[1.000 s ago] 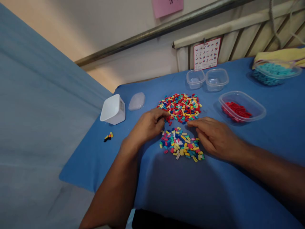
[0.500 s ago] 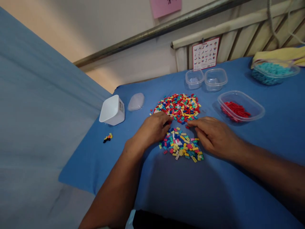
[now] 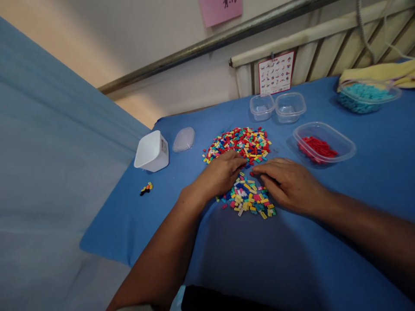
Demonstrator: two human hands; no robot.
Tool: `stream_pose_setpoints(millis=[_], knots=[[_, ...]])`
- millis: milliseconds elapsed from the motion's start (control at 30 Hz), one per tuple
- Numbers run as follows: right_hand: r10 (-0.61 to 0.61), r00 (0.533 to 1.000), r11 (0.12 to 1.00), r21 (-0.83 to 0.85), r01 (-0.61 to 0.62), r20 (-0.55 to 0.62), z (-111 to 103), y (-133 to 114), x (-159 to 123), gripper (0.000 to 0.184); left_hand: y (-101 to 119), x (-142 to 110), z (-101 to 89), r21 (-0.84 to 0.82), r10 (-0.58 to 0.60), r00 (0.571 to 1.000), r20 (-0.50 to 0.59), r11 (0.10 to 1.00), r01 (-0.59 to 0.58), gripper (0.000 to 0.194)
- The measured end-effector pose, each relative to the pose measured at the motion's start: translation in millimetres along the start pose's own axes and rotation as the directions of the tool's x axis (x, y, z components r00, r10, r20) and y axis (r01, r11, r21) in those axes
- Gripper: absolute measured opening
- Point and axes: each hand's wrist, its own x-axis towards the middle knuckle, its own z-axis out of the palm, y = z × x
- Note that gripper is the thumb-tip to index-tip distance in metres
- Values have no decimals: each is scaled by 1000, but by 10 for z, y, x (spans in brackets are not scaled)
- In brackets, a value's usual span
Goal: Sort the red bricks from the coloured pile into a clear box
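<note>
A heap of small mixed-colour toy bricks (image 3: 241, 140) lies on the blue cloth, with a smaller, thinner spread of bricks (image 3: 248, 201) nearer to me. Between the two, my left hand (image 3: 223, 172) reaches in with its fingers curled together. Its fingertips are down at the near edge of the heap, and whatever they pinch is hidden. From the other side comes my right hand (image 3: 287, 183), index finger stretched out and thumb apart from it. A single red brick (image 3: 252, 173) lies at that index fingertip.
Red bricks (image 3: 317, 149) fill part of a clear tub (image 3: 346, 151) at right. Turquoise bricks (image 3: 365, 96) sit in another farther back. Two small clear tubs (image 3: 290, 108) stand behind the heap. At left are a white box (image 3: 151, 151), a lid (image 3: 184, 139) and a few yellow and black bricks (image 3: 146, 188).
My left hand has slid right along the near edge of the heap, closer to my right hand. My right hand has barely moved; the view has shifted slightly.
</note>
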Motion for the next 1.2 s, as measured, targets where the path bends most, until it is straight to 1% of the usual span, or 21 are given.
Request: stream_pose_setpoints(millis=[100,333,567,667,767,833,900,1067,1200], knots=[[-13,1000,1000,-5,13,3,-5,-7,5,26,28,26,-32,14,-17,999,38,1000,17,26],[-22,999,999,-25,23,33,0,4,7,27,18,21,-68,36,-35,997,69,999,32,17],[-25,1000,1000,-1,25,-8,-13,-15,2,25,69,37,-93,-11,16,993,116,1000,-15,17],[-14,999,1000,4,14,-45,-36,-40,3,24,95,53,-115,3,-31,992,123,1000,31,16],[7,997,1000,-7,-8,-74,-55,-61,-5,22,96,60,-134,15,-120,986,117,993,119,11],[23,997,1000,-18,-25,-72,-58,-68,-11,22,76,57,-136,5,-165,980,109,986,166,11],[39,997,999,-31,-41,-63,-54,-69,-14,23,46,49,-130,-18,-169,981,97,985,172,13],[93,993,993,-68,-97,-68,-37,-61,-3,26,-21,7,-125,-73,-138,987,82,987,145,22],[128,990,988,-82,-132,-52,-31,-51,6,28,-42,-28,-155,-109,-170,981,97,977,181,25]])
